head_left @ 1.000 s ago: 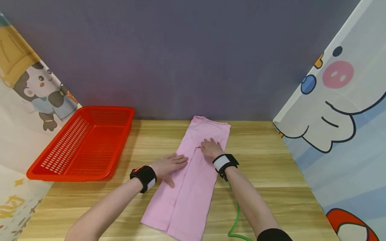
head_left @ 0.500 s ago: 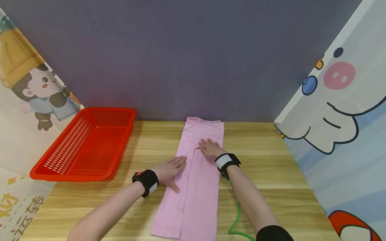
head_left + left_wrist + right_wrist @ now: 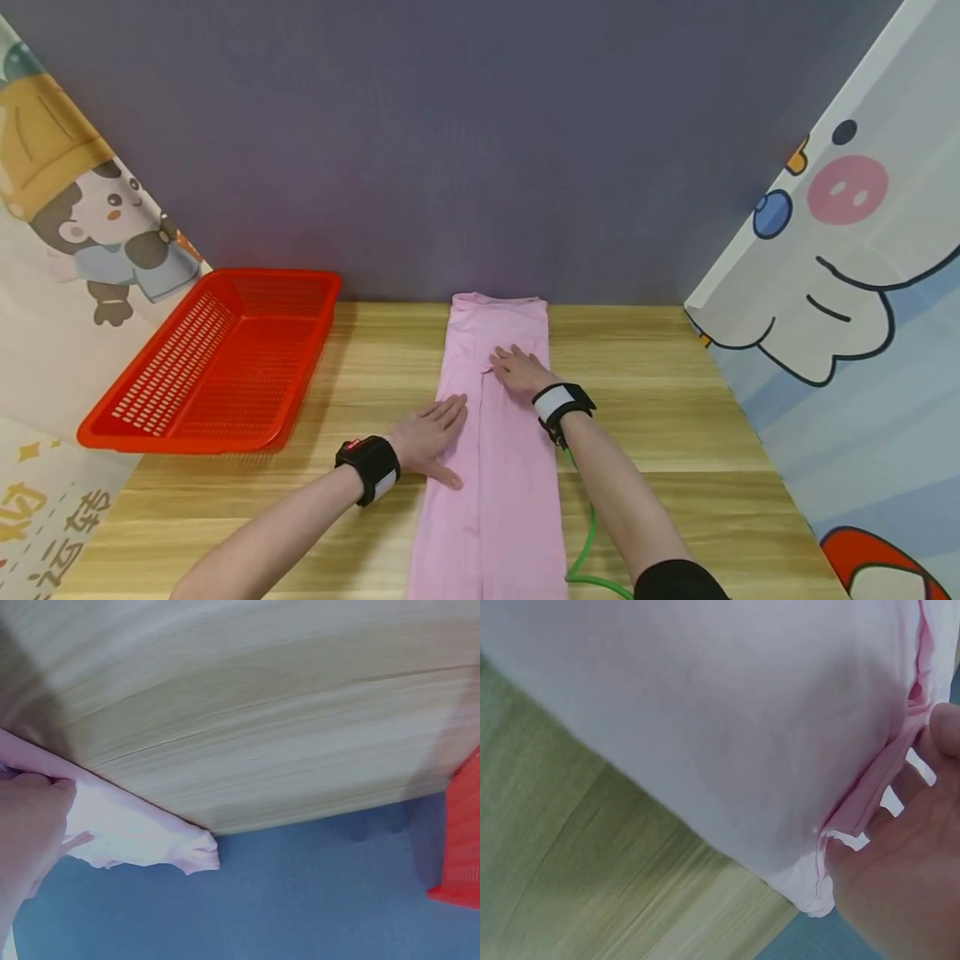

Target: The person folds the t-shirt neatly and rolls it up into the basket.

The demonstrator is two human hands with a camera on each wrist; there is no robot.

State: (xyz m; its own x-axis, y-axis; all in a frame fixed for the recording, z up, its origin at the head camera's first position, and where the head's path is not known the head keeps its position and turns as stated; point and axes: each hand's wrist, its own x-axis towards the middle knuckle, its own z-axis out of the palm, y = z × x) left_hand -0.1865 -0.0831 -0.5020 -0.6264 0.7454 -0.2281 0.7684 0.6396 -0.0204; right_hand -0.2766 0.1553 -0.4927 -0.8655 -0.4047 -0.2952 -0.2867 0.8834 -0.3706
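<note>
A pink garment [image 3: 517, 492], folded into a long strip, lies flat on the wooden table, running straight away from me. A seam where two folded edges meet runs down its middle, with a small flap at the upper end. My left hand [image 3: 426, 435] rests flat on the strip's left edge, fingers straight and thumb spread. Higher up, my right hand [image 3: 519, 372] lies on the cloth beside the flap with its fingers extended. In the right wrist view, the right hand's fingers [image 3: 907, 784] touch the folded edge of the cloth. The garment's near end runs out of the head view.
A red perforated plastic basket [image 3: 255, 367] stands at the left of the wooden table [image 3: 637, 433]. A grey panel [image 3: 480, 150] rises behind the table. Printed sheets hang on both sides. A green cable [image 3: 588, 542] trails from the right wristband.
The garment has turned under my hands: its near end swung right and its far end shifted left, so it now lies straight. Both hands stayed on the cloth; the left slid slightly right.
</note>
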